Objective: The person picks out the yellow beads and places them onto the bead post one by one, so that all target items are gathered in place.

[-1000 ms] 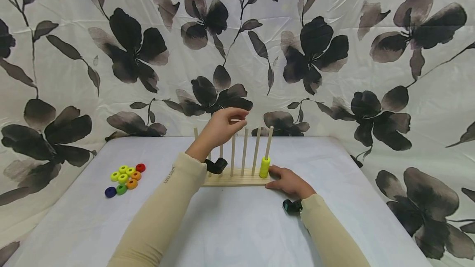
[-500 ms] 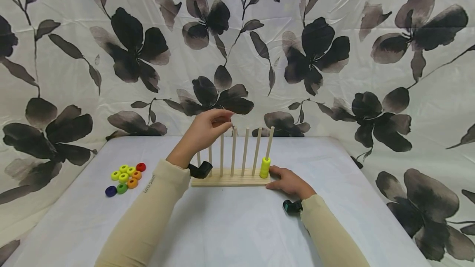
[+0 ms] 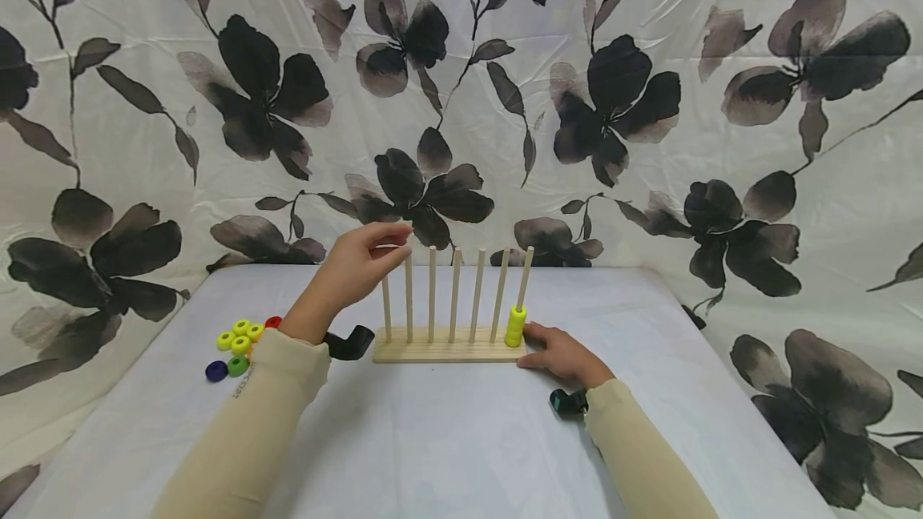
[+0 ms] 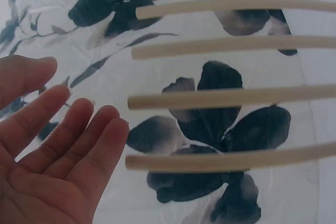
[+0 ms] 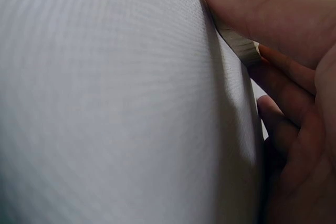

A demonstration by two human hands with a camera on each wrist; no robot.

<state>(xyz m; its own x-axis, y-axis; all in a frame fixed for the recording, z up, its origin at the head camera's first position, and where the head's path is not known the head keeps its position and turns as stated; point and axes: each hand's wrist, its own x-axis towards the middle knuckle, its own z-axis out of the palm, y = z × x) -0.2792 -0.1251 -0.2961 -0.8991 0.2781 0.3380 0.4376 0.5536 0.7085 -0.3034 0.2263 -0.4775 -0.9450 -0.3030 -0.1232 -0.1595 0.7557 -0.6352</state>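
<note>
My left hand (image 3: 353, 267) is raised by the tops of the leftmost pegs of a wooden peg rack (image 3: 447, 352). In the left wrist view its fingers (image 4: 79, 135) are loosely extended with nothing between them, beside several bare pegs (image 4: 231, 98). My right hand (image 3: 562, 355) grips the right end of the rack's base, thumb at the front edge and other fingers behind, as the right wrist view shows at the wooden base (image 5: 239, 45). Yellow beads (image 3: 515, 327) are stacked low on the rightmost peg, beside that hand.
Loose beads lie at the table's left: several yellow ones (image 3: 240, 345), a green one (image 3: 237, 366), a dark blue one (image 3: 216, 372) and a red one (image 3: 272, 322). The left sleeve (image 3: 245, 415) partly covers the orange ones. A floral cloth (image 3: 461, 102) hangs behind the table.
My left hand has moved left along the tops of the pegs, away from the right-hand pegs, and slightly down. The right hand and the rack have stayed put.
</note>
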